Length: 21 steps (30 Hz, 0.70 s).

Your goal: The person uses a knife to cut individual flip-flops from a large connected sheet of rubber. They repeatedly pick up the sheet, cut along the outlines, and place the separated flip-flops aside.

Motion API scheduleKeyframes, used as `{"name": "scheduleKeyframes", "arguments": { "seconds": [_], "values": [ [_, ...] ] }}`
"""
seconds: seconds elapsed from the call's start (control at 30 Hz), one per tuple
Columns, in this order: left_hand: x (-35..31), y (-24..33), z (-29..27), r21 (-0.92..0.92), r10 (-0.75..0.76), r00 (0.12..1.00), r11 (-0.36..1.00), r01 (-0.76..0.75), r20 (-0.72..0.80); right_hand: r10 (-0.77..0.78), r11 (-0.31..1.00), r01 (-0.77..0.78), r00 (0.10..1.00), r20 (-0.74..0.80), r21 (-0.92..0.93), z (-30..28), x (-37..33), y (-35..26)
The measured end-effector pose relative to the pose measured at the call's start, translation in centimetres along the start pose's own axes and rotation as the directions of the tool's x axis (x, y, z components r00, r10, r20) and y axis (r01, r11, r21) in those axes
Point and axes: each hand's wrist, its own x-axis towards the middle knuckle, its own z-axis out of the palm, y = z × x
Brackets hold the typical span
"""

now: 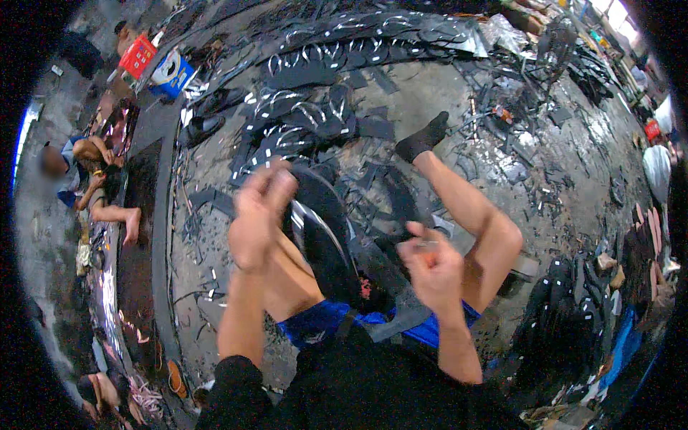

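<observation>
Grimy concrete floor (459, 100) lay littered with black sandals (315, 118). Above the person's knee, the left hand (258, 215) clamped a black sandal (322, 244); right hand (430, 269) beside it, fingers curled together.

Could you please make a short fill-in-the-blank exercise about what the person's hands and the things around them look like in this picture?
1. The left hand grips the upper end of a black flat sandal sole with a silver strap, which rests on the person's ____.
2. The right hand is closed into a loose ____, apart from the sole.
3. The person's outstretched foot wears a ____ short sock.
4. The blue shorts lie ____ the sole in the picture.

Missing words: lap; fist; black; below
</observation>
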Motion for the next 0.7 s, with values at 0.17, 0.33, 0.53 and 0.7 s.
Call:
{"name": "scheduleKeyframes", "arguments": {
  "seconds": [0.17,0.33,0.53,0.7],
  "values": [
    [6.2,-0.9,-1.4,0.410,0.503,0.856,0.810,-0.418,-0.121,0.170,0.974,-0.065,0.844,-0.509,0.218,-14.0,-2.2,4.0],
    [-13.9,-8.0,9.1,0.126,-0.088,0.095,0.496,-0.859,0.992,0.043,0.551,-0.536,0.783,-0.620,-0.639,-21.5,-9.2,20.9],
    [-11.0,-11.3,11.6,0.006,0.117,0.090,0.575,-0.818,0.989,0.157,0.442,-0.698,0.678,-0.718,-0.563,-20.6,-14.3,35.7],
    [-9.1,-14.6,14.0,-0.098,0.161,-0.046,0.338,-0.936,0.986,0.132,0.390,-0.798,0.542,-0.830,-0.459,-21.3,-9.7,31.3]
  ]
}}
